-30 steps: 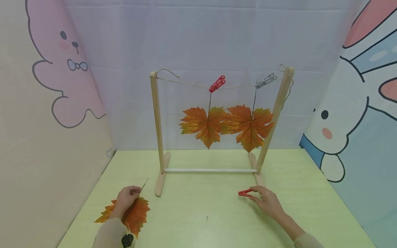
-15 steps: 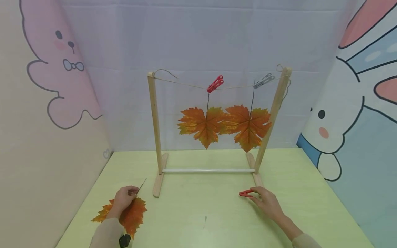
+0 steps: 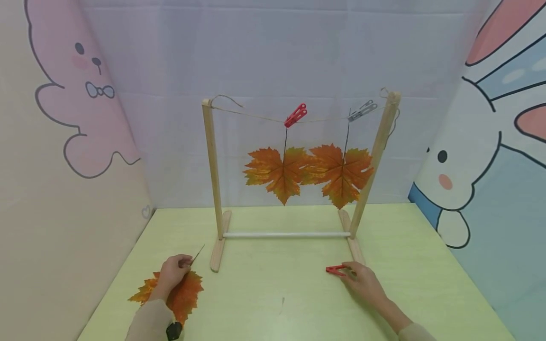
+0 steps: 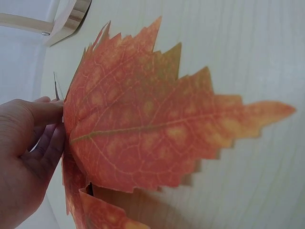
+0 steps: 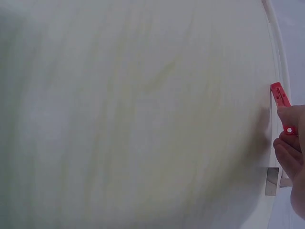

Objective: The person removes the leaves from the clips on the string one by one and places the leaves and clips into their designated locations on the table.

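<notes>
At the left of the table, my left hand (image 3: 174, 272) pinches the stem (image 3: 197, 255) of an orange maple leaf (image 3: 186, 294); the left wrist view shows the leaf (image 4: 143, 119) spreading out beside the left hand (image 4: 24, 143). My right hand (image 3: 366, 285) holds a red clothespin (image 3: 335, 270) between thumb and fingers, low in front of the frame's right foot. In the right wrist view the right hand (image 5: 293, 148) grips that clothespin (image 5: 280, 95) by its handle end. Two leaves (image 3: 279, 170) (image 3: 342, 173) hang from the string by a red clothespin (image 3: 295, 115) and a grey clothespin (image 3: 362, 111).
A wooden frame stands mid-table, with a left post (image 3: 213, 170), a right post (image 3: 375, 166), a white crossbar (image 3: 286, 235) and a string (image 3: 251, 114) across the top. Its feet (image 3: 217, 255) rest on the table (image 3: 256, 308). Cartoon-printed cloth surrounds the table.
The right hand and its clothespin have moved slightly down and toward the left. My left hand keeps its pinch on the stem. The head view has shifted a little.
</notes>
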`<control>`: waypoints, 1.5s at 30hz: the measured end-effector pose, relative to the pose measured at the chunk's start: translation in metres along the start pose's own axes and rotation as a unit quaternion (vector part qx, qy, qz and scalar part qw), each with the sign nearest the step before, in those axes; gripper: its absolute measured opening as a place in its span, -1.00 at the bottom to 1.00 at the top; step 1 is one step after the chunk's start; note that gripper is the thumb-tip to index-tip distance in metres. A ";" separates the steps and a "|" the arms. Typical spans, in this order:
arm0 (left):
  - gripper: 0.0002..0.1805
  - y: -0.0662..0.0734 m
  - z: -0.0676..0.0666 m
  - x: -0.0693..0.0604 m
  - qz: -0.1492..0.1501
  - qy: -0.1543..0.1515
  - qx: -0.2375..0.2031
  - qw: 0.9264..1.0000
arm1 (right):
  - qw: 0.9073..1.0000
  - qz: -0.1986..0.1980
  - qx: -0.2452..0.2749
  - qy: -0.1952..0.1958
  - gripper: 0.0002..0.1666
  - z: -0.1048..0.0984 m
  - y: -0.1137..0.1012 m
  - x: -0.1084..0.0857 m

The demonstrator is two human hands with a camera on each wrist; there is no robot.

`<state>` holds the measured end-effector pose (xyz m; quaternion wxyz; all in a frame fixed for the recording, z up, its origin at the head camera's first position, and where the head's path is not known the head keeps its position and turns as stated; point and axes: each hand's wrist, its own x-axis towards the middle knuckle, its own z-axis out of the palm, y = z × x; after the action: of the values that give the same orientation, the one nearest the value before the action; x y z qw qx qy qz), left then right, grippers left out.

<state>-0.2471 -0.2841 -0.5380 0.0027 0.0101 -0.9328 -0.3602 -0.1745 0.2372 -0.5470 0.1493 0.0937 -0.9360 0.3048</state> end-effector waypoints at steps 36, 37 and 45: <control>-0.68 0.036 -0.007 0.009 0.084 0.049 -0.008 0.995 | 0.999 -0.011 -0.037 0.008 -0.61 0.001 0.002 0.001; -0.68 0.037 -0.007 0.009 0.085 0.050 -0.008 0.995 | 0.999 -0.011 -0.038 0.008 -0.61 0.001 0.002 0.001; -0.68 0.049 -0.015 0.007 0.107 0.061 -0.007 0.992 | 0.999 -0.011 -0.034 -0.001 -0.59 0.000 0.000 0.002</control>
<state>-0.2545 -0.2579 -0.4941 0.0984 -0.0675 -0.9241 -0.3629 -0.1769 0.2367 -0.5464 0.1548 0.0989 -0.9449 0.2708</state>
